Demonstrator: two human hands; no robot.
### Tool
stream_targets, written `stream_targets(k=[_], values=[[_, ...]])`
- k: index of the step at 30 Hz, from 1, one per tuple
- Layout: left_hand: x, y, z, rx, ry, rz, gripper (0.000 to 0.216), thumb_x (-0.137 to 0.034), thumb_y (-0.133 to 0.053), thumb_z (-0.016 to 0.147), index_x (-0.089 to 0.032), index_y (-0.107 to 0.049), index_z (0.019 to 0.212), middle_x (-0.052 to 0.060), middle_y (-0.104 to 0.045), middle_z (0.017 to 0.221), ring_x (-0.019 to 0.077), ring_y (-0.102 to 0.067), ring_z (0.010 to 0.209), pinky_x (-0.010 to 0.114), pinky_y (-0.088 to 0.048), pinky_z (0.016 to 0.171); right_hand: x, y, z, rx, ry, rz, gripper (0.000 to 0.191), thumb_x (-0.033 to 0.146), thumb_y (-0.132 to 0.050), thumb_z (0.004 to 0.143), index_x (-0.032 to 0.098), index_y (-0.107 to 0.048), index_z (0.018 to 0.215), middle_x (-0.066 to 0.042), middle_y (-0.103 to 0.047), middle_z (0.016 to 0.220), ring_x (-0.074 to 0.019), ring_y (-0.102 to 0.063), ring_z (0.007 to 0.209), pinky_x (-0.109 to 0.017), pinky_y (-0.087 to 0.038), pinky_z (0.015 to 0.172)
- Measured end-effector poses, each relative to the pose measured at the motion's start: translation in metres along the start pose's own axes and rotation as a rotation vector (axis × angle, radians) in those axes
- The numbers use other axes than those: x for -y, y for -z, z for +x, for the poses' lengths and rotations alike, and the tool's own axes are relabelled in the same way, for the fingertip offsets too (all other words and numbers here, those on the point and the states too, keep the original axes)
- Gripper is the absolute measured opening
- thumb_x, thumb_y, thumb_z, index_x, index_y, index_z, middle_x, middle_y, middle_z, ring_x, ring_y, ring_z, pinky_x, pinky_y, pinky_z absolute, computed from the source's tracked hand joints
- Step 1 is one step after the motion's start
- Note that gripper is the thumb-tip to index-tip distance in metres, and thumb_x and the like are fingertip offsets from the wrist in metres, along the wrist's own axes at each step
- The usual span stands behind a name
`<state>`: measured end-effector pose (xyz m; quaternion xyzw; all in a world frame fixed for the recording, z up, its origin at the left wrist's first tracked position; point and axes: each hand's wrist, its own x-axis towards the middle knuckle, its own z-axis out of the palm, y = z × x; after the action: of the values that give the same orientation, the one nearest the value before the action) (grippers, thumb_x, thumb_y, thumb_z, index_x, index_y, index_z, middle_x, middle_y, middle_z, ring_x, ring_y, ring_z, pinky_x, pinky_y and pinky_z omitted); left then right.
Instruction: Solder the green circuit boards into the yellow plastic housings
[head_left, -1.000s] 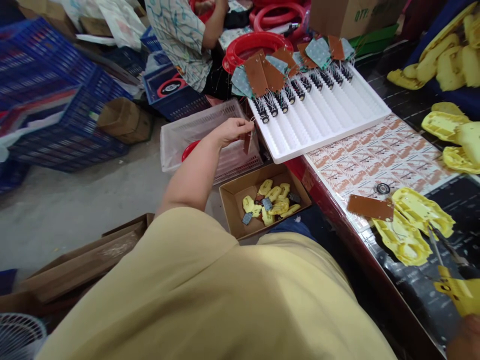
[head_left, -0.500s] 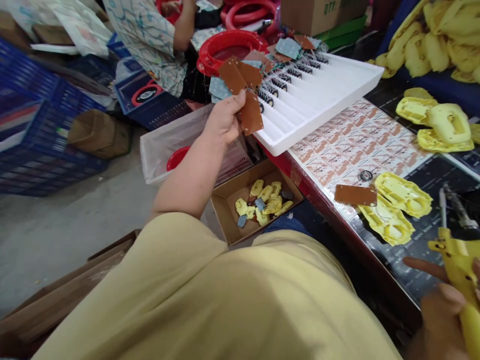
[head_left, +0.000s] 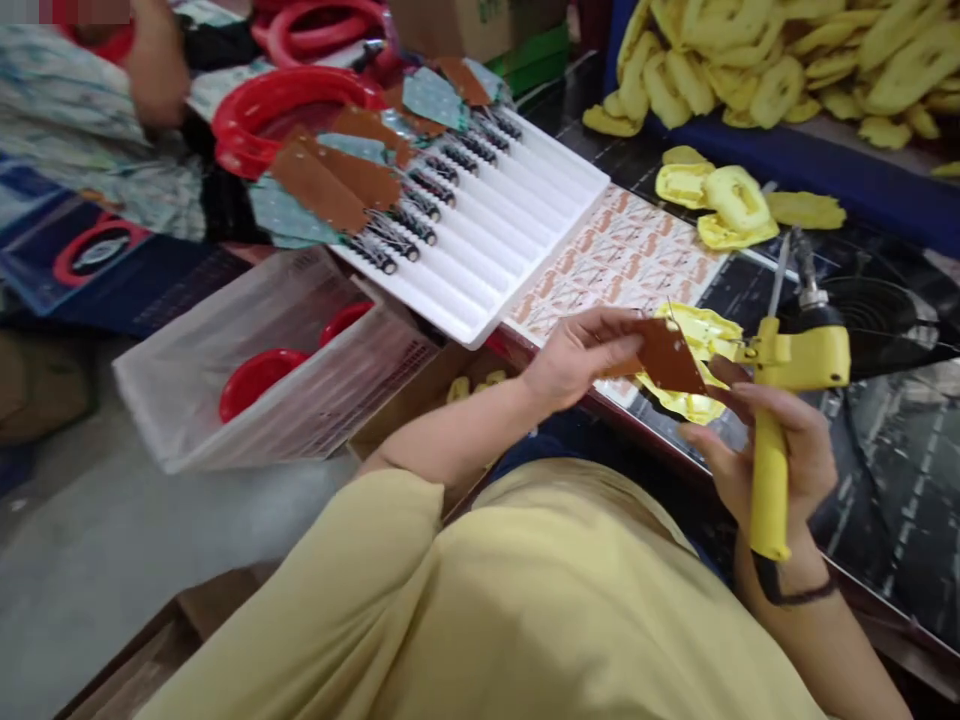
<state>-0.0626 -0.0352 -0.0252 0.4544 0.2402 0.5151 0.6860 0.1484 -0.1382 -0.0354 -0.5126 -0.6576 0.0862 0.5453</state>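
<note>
My left hand (head_left: 574, 360) pinches a brown circuit board (head_left: 671, 358) by its left end, above the front edge of the bench. My right hand (head_left: 799, 450) has the yellow handle of a soldering gun (head_left: 770, 480) in its grip, the metal tip pointing up and away. Its thumb and forefinger reach toward the board's right end; whether they touch it I cannot tell. Behind the board lie yellow plastic shell halves (head_left: 701, 325), partly hidden. To the left, a white foam tray (head_left: 517, 230) bears brown and green boards (head_left: 360, 180) wired to small black parts.
More yellow shells (head_left: 739, 200) lie on the bench, with a large heap (head_left: 780, 80) in a blue bin behind. A translucent crate (head_left: 187, 370) with red rings stands at left below the bench. Another person's arm (head_left: 154, 70) is at upper left, near a red ring (head_left: 292, 95).
My left hand has moved right, from the tray to above the bench edge, with a brown board in it. My right hand has raised the soldering gun beside it. The view has swung right.
</note>
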Motion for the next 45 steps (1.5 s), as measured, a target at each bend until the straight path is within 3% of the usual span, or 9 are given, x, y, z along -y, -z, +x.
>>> stream_targets(k=[8,11,15,19,23,31,33,40,45], values=[[0.009,-0.018,0.006,0.181,0.014,0.251,0.053,-0.069,-0.099,0.080,-0.018,-0.089,0.088,0.006,-0.083,0.088,0.0125,-0.071,0.073,0.024,-0.059,0.072,0.009,0.057,0.028,-0.049,0.359,-0.219,0.032,0.015,-0.094,0.089,0.025,-0.075,0.113,0.001,-0.086,0.097,-0.0202,-0.085,0.081,-0.026,-0.071,0.073],[0.002,-0.013,0.026,0.343,0.004,0.358,0.056,-0.071,-0.094,0.085,-0.020,-0.090,0.108,0.009,-0.085,0.110,0.0171,-0.075,0.096,0.027,-0.059,0.088,0.009,0.082,0.029,0.073,0.400,-0.269,0.038,0.008,-0.094,0.087,0.027,-0.075,0.115,-0.001,-0.087,0.103,-0.0228,-0.086,0.087,-0.030,-0.072,0.076],[0.010,-0.022,0.038,0.749,0.337,0.261,0.076,-0.090,-0.072,0.093,-0.019,-0.084,0.118,0.009,-0.084,0.103,0.0250,-0.076,0.120,0.037,-0.056,0.111,0.014,0.096,0.027,0.082,0.441,-0.403,0.046,0.002,-0.093,0.084,0.029,-0.077,0.118,0.001,-0.086,0.094,-0.0233,-0.085,0.082,-0.030,-0.066,0.068],[0.012,-0.032,0.034,0.728,0.553,0.054,0.074,-0.090,-0.076,0.090,-0.019,-0.073,0.111,-0.005,-0.061,0.066,0.0188,-0.075,0.076,0.032,-0.061,0.084,0.021,0.101,0.026,0.097,0.448,-0.483,0.048,0.003,-0.091,0.087,0.031,-0.076,0.122,0.003,-0.086,0.090,-0.0201,-0.082,0.072,-0.029,-0.057,0.056],[0.001,-0.036,0.034,0.679,0.559,0.053,0.060,-0.071,-0.087,0.093,-0.019,-0.066,0.111,-0.004,-0.065,0.080,0.0113,-0.067,0.058,0.023,-0.052,0.057,0.023,0.106,0.023,0.155,0.475,-0.552,0.051,0.006,-0.081,0.098,0.033,-0.072,0.139,0.001,-0.087,0.097,-0.0193,-0.083,0.077,-0.029,-0.063,0.065],[-0.009,-0.041,0.026,0.457,-0.593,0.624,0.006,-0.026,-0.074,0.105,-0.021,-0.073,0.102,0.006,-0.076,0.106,0.0168,-0.076,0.099,0.030,-0.062,0.090,0.008,0.101,0.022,0.198,0.537,-0.569,0.056,0.003,-0.076,0.099,0.027,-0.068,0.149,-0.004,-0.087,0.104,-0.0183,-0.082,0.081,-0.029,-0.066,0.081],[-0.003,-0.040,0.019,0.452,-0.710,0.658,0.002,-0.021,-0.073,0.104,-0.022,-0.075,0.103,0.007,-0.077,0.107,0.0189,-0.077,0.106,0.033,-0.062,0.096,0.005,0.096,0.023,0.144,0.533,-0.583,0.055,0.005,-0.078,0.099,0.029,-0.068,0.148,-0.001,-0.085,0.096,-0.0166,-0.078,0.072,-0.028,-0.064,0.075],[0.012,-0.030,0.023,0.455,0.389,0.227,0.063,-0.066,-0.095,0.085,-0.015,-0.075,0.115,0.001,-0.074,0.081,0.0129,-0.074,0.069,0.021,-0.050,0.064,0.000,0.095,0.010,0.089,0.562,-0.590,0.078,0.002,-0.082,0.094,0.029,-0.060,0.163,-0.005,-0.087,0.105,-0.0185,-0.082,0.080,-0.027,-0.062,0.074],[-0.001,-0.036,0.031,0.525,0.559,0.250,0.067,-0.076,-0.098,0.075,-0.014,-0.076,0.088,0.002,-0.076,0.075,0.0124,-0.073,0.067,0.023,-0.053,0.067,-0.002,0.098,0.007,0.130,0.591,-0.560,0.075,0.003,-0.075,0.099,0.030,-0.058,0.166,-0.006,-0.087,0.112,-0.0193,-0.083,0.084,-0.028,-0.067,0.082]])
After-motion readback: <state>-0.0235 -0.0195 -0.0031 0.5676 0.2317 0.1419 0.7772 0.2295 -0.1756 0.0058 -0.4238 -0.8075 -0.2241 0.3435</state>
